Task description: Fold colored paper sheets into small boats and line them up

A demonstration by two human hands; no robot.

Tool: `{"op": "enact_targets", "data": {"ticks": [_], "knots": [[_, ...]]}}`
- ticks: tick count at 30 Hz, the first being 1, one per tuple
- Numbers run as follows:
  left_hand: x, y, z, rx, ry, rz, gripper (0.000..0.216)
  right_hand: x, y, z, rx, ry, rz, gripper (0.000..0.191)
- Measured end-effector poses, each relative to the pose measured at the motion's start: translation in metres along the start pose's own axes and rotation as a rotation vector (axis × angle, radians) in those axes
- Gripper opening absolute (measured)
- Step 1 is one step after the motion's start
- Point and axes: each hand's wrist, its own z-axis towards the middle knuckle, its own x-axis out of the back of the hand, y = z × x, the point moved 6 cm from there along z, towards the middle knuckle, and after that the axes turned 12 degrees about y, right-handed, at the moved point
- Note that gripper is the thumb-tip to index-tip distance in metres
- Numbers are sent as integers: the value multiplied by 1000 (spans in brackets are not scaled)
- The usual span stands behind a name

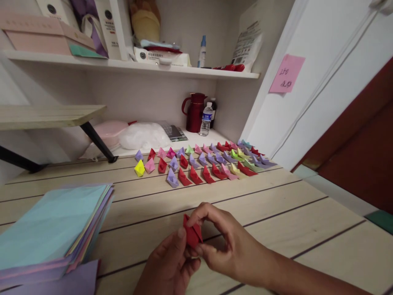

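Over the near part of the pale slatted wood tabletop (307,229), I see the left hand (172,262) and the right hand (235,248) close around a small piece of folded red paper (193,236). The right hand pinches it between thumb and forefinger; the left hand's thumb presses its left side, fingers curled beneath. Beyond, rows of small folded paper boats (195,176) in red, purple, pink, yellow and green stand on the tabletop. To the left lies a stack of coloured paper sheets (58,223), pale blue uppermost. At right, a square pink paper note (287,74) reads "250" in handwriting, with a 2nd line I can't make out. On the white shelf (147,68), a flat white packet (172,58) carries a round dark emblem and lettering too small to read; a tall white carton (108,30) bears a similar emblem. Below, a clear plastic bottle (206,123) with a blue label, its print illegible, stands just beside a dark red jug (194,114).
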Motion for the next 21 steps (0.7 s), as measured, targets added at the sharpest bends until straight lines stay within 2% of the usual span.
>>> {"op": "enact_targets", "data": {"ticks": [8, 17, 21], "knots": [[5, 0, 2, 13, 54, -3, 34, -5, 3, 1, -70, -61, 150, 31], [2, 0, -2, 46, 79, -17, 33, -1, 3, 0, -29, 15, 34, 31], [1, 2, -4, 23, 66, -13, 34, -2, 4, 0, -31, 20, 56, 29]]}}
